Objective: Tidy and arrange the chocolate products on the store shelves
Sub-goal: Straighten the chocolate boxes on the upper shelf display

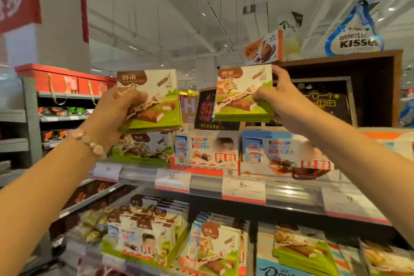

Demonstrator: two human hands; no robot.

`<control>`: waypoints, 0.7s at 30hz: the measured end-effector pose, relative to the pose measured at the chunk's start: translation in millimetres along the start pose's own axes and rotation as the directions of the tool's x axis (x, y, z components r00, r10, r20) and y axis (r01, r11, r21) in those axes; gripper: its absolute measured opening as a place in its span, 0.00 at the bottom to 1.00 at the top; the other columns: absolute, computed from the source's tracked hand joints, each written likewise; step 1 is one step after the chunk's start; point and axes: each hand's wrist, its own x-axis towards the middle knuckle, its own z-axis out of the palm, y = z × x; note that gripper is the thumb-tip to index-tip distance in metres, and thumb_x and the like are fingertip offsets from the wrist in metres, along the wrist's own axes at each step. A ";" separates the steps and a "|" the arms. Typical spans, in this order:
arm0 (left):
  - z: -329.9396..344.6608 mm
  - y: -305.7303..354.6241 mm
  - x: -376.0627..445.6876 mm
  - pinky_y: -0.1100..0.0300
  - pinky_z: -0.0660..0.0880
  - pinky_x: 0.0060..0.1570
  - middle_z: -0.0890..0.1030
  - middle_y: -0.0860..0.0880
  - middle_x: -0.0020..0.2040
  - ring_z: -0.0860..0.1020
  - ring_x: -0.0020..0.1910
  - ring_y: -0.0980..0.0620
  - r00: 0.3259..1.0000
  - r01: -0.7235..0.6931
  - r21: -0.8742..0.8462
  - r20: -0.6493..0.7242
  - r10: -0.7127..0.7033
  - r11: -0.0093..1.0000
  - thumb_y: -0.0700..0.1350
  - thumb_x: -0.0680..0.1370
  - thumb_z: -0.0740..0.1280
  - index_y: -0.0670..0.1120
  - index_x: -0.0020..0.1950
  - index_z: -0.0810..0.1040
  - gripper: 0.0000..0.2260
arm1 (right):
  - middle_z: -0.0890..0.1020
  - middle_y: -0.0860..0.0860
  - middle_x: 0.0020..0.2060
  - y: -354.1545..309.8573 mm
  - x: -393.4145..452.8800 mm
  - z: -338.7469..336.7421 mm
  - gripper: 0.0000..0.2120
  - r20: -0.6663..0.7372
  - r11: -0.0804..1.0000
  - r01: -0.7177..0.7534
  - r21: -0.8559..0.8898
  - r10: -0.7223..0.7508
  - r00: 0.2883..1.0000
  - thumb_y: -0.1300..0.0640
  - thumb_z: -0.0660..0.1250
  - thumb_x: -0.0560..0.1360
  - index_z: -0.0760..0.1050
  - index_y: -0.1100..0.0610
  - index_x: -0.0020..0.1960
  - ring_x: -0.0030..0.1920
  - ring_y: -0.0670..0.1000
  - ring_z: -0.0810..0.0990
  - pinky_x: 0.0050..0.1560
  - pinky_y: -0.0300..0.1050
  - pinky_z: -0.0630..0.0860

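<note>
Before you, the upper shelf [291, 190] carries blue Kinder boxes [284, 152] beside a green cow-print display tray [143, 148], price tags [243, 188] clipped along its front edge. The lower shelf [251, 253] holds more green chocolate boxes [300, 251].

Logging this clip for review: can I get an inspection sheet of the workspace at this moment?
Surface: upper shelf with price tags along its edge; a lower shelf of mixed chocolate boxes beneath.
Job's things: two small stacks of green-and-white cow-print chocolate boxes, left stack and right stack, both held up above the shelf.
Clutter: Kinder boxes on the upper shelf; a Dove box and Hershey's Kisses bag on top of the unit.
Grippers: left hand grips the left stack; right hand grips the right stack.
Cables: nothing seen.
Surroundings: store aisle, red gift boxes at left.
</note>
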 end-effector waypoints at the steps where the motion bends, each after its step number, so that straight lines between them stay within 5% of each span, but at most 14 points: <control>1: -8.2 -2.8 2.6 0.61 0.78 0.29 0.83 0.48 0.35 0.82 0.32 0.51 1.000 0.017 -0.008 0.002 -0.017 1.000 0.41 0.76 0.66 0.43 0.46 0.75 0.02 | 0.78 0.52 0.52 0.7 3.0 11.6 0.32 0.034 0.999 0.034 0.004 -0.035 0.999 0.68 0.63 0.75 0.53 0.50 0.72 0.47 0.51 0.82 0.35 0.40 0.79; 5: -44.1 -12.9 19.6 0.59 0.80 0.33 0.84 0.45 0.41 0.83 0.36 0.49 1.000 0.003 -0.003 0.031 -0.003 1.000 0.48 0.69 0.70 0.42 0.49 0.78 0.13 | 0.77 0.55 0.55 4.0 20.6 58.7 0.29 0.048 0.992 0.122 -0.044 -0.120 0.992 0.70 0.63 0.74 0.57 0.50 0.67 0.52 0.54 0.81 0.42 0.45 0.81; 10: -108.8 -19.6 53.8 0.61 0.78 0.26 0.84 0.48 0.33 0.82 0.29 0.52 0.982 -0.049 0.121 0.189 0.026 0.991 0.49 0.60 0.73 0.45 0.36 0.82 0.10 | 0.78 0.55 0.55 5.5 44.3 114.2 0.24 0.019 0.991 0.126 -0.051 -0.125 0.992 0.70 0.64 0.72 0.60 0.51 0.59 0.52 0.55 0.81 0.48 0.57 0.80; 15: -172.1 -38.0 86.1 0.56 0.80 0.33 0.85 0.44 0.41 0.83 0.35 0.48 0.915 -0.116 0.244 0.404 0.008 0.963 0.62 0.48 0.80 0.48 0.45 0.84 0.30 | 0.77 0.52 0.52 7.5 63.8 172.6 0.22 -0.001 0.983 0.153 -0.099 -0.154 0.988 0.68 0.65 0.72 0.60 0.54 0.60 0.51 0.52 0.79 0.45 0.47 0.79; 21: -193.2 -62.4 116.4 0.60 0.79 0.32 0.85 0.47 0.39 0.83 0.35 0.51 0.855 -0.116 0.108 0.516 0.044 0.987 0.55 0.52 0.81 0.49 0.42 0.85 0.22 | 0.76 0.57 0.52 20.7 92.3 249.1 0.18 0.003 0.956 0.183 -0.228 -0.188 0.982 0.65 0.65 0.73 0.61 0.57 0.59 0.52 0.55 0.78 0.54 0.56 0.78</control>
